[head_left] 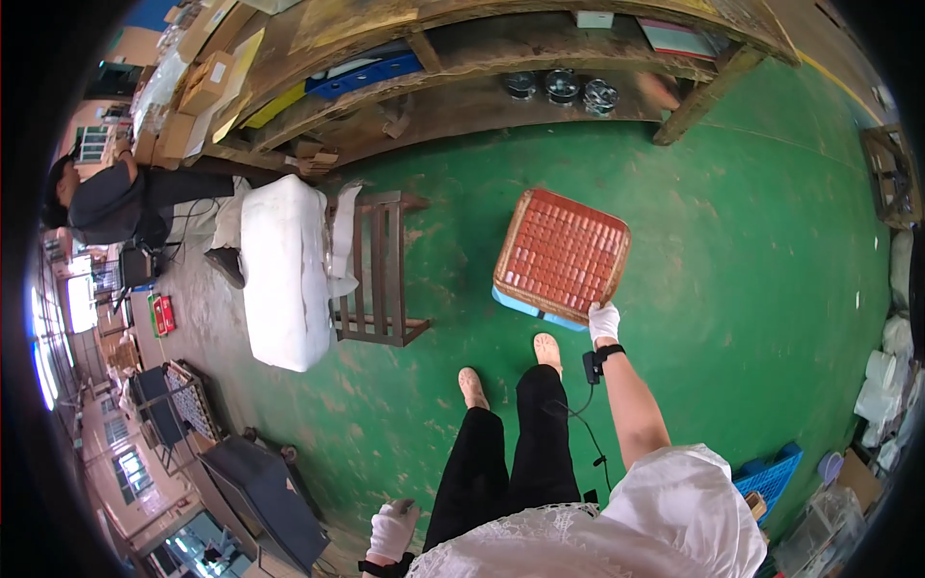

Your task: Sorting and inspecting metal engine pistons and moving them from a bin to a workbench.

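Note:
A stool (565,249) with a reddish-brown tiled seat mat stands on the floor ahead of my feet. Below the mat's near edge shows its light blue side (530,306). In a white glove, my right hand (604,320) grips the near right corner of the seat; the fingers are partly hidden under the edge. My left hand (393,530), also gloved in white, hangs beside my left leg, away from the stool. Its fingers are loosely bent and slightly apart, with nothing seen in them. A black band with a small box and a cable (594,364) is on my right wrist.
Left of the stool is a dark slatted rack (383,270) next to a large white wrapped block (284,273). A wooden workbench (462,72) runs across the far side, with round metal parts on its lower shelf. Another person (111,202) is at far left. A blue crate (771,477) lies at lower right.

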Demonstrator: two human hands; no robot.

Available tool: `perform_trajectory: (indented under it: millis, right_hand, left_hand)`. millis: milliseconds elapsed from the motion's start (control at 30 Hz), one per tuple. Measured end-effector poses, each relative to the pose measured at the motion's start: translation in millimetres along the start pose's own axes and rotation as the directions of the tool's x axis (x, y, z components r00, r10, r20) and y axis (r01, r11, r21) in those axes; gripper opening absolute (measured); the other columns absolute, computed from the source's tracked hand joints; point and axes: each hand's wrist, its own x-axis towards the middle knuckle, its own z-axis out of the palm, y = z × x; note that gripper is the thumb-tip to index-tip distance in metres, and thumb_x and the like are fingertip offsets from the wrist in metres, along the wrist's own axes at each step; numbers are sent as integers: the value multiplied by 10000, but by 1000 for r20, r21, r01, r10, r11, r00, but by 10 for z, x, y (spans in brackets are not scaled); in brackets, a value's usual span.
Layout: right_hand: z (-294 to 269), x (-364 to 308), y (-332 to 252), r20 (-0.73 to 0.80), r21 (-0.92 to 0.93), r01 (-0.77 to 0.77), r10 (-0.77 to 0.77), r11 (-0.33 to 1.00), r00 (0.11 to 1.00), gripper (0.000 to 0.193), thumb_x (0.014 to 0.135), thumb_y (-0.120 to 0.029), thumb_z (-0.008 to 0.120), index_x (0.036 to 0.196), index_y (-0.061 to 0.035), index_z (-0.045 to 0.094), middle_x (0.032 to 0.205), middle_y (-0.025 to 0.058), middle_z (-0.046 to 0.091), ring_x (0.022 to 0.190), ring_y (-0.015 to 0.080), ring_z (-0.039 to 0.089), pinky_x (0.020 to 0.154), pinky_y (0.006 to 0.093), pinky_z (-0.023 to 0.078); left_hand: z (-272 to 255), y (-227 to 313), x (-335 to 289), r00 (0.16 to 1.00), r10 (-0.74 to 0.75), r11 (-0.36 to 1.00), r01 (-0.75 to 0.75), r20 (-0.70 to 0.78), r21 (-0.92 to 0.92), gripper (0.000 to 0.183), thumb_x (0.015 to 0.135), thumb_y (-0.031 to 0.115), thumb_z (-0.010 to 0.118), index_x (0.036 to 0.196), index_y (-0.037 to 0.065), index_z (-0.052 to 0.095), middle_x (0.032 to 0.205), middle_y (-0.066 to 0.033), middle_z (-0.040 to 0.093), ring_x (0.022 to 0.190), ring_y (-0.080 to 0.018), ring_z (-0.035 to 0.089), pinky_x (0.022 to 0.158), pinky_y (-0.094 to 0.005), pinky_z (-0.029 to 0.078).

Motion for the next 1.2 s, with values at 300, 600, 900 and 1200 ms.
perform_trajectory:
  millis: [300, 600, 900, 1200]
  right_hand:
    - [138, -139, 395, 35, -240, 149, -145, 959, 989, 329, 886, -226, 616, 1033, 68, 602, 1048, 259, 591, 993, 401, 570, 887, 439, 469]
    - [25, -441, 182, -101, -338, -238, 217, 910, 971, 602, 819, -516, 624, 983, 63, 650, 1023, 251, 662, 936, 402, 634, 891, 442, 507]
    - [-269, -747, 409, 553, -756, 590, -206, 285, 808, 253, 805, -309, 618, 950, -166, 768, 1055, 83, 725, 929, 253, 716, 715, 411, 573]
    - [48, -1691, -1954, 774, -614, 624, -520, -483, 360, 396, 877, -332, 559, 1124, -42, 667, 1110, 181, 671, 994, 310, 683, 801, 409, 559]
  left_hand:
    - [145, -260, -222, 999, -25, 999, 25, -27, 24, 216, 836, 257, 674, 971, 93, 716, 908, -115, 698, 844, -302, 665, 739, -403, 534]
    - [113, -269, -273, 974, -187, 973, 166, -128, -163, 249, 831, 295, 679, 967, 90, 718, 892, -152, 692, 841, -331, 666, 738, -417, 538]
    - [1006, -1580, -865, 884, -466, 843, 427, -47, -328, 393, 887, 432, 548, 1025, 111, 729, 1015, -144, 711, 953, -335, 674, 838, -417, 537]
    - [2949, -2758, -1780, 533, -735, 331, 822, 419, -464, 469, 856, 485, 542, 1027, 94, 734, 1117, -177, 679, 1063, -358, 638, 904, -433, 508]
